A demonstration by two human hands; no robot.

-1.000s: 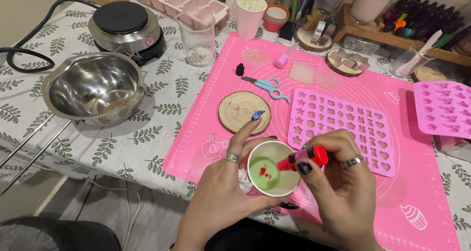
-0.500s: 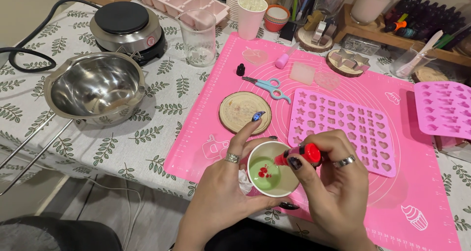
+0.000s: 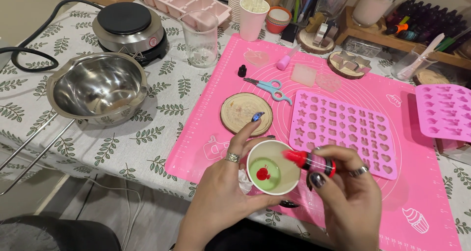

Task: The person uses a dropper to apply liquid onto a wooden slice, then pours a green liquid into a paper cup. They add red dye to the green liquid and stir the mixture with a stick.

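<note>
My left hand (image 3: 221, 192) grips a white paper cup (image 3: 273, 173) over the near edge of the pink silicone mat (image 3: 417, 148). Pale green liquid with a red blot (image 3: 263, 174) lies in the cup's bottom. My right hand (image 3: 351, 202) holds a small dropper bottle of red dye (image 3: 311, 161), lying almost level, with its red tip over the cup's right rim. Just beyond my left fingers sits a round wooden coaster (image 3: 245, 112).
A pink mould of small shapes (image 3: 343, 131) lies right of the coaster, another pink mould (image 3: 444, 111) at the far right. Blue scissors (image 3: 270, 88), a glass beaker (image 3: 201, 37), a steel bowl (image 3: 98, 87), a hot plate (image 3: 125, 25) and a paper cup (image 3: 253, 16) stand behind.
The dropper bottle has lifted from pointing down into the cup to lying nearly level at its rim. Red drops now form one blot in the green liquid.
</note>
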